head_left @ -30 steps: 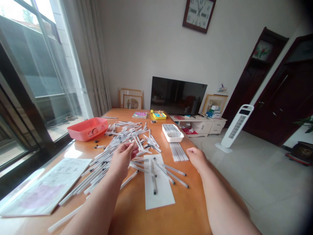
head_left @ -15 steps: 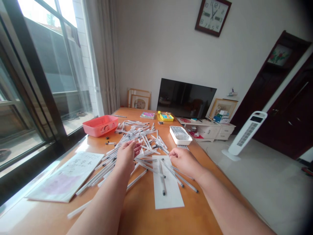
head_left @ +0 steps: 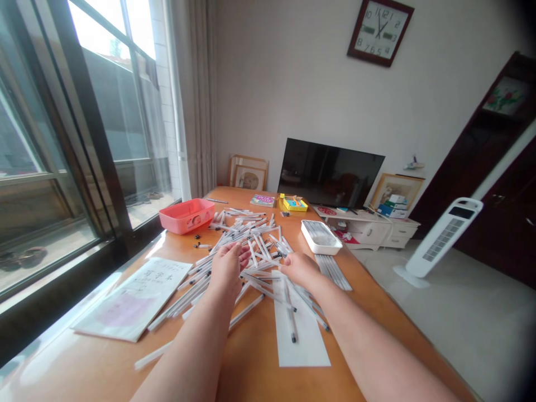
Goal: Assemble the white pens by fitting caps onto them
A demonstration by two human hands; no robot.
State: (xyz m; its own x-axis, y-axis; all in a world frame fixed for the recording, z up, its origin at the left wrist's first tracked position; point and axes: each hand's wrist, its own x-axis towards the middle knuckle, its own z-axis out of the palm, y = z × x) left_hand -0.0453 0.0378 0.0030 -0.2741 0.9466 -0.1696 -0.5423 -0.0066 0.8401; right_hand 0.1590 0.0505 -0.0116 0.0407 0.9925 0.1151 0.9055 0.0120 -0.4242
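- Step in hand seems to be picking among pens (head_left: 290, 312), heaped between the counter's (head_left: 247, 365) side edges and over paper (head_left: 302, 352);
- right hand (head_left: 299, 271): narrow grip at the paper's far end, contents hidden; left hand (head_left: 231, 265): half-spread;
- next move calls for a clean pinch; crossed pens obstruct;
- tray (head_left: 324, 250) near right edge; basket (head_left: 179, 222), left.

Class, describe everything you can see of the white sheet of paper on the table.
The white sheet is a long, narrow rectangle lying flat on the brown table, its near part bare. Translucent pens, some with black ends, lie across its farther part. The right hand is at its far end; whether it touches the paper is unclear.
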